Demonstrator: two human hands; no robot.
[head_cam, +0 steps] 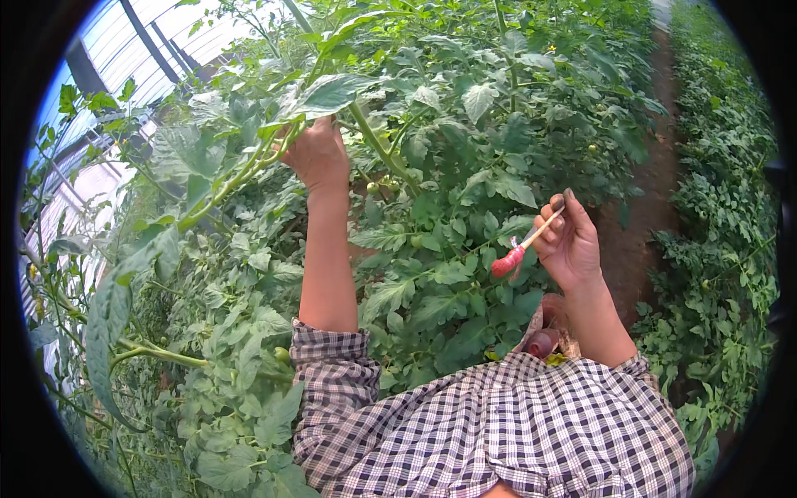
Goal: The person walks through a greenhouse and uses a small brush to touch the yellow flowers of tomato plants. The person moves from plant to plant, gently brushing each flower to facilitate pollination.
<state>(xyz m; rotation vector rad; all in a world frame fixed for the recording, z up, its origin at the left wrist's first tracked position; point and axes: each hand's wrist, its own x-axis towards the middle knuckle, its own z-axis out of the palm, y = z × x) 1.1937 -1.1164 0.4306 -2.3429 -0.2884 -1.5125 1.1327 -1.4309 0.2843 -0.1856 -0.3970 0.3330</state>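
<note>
My left hand [319, 154] is raised among the upper leaves of a tomato plant. A broad leaf [333, 93] and a bent green stem [233, 182] lie over or beside its fingers, which are partly hidden, so its grip cannot be made out. Further right, my right hand [568, 239] pinches a thin pale stick [540, 230] between thumb and fingers. The stick slants down to the left and ends in a red wrapped tip [507, 262] with bits of clear film around it. Small green tomatoes [372, 187] hang between the two hands.
Dense tomato foliage [398, 292] surrounds both arms. A thick stem [381, 142] rises near my left hand. A bare soil path [644, 230] runs along the right, with another plant row [722, 261] beyond. Greenhouse frame bars [149, 40] cross the upper left. An open bag [542, 339] is by my waist.
</note>
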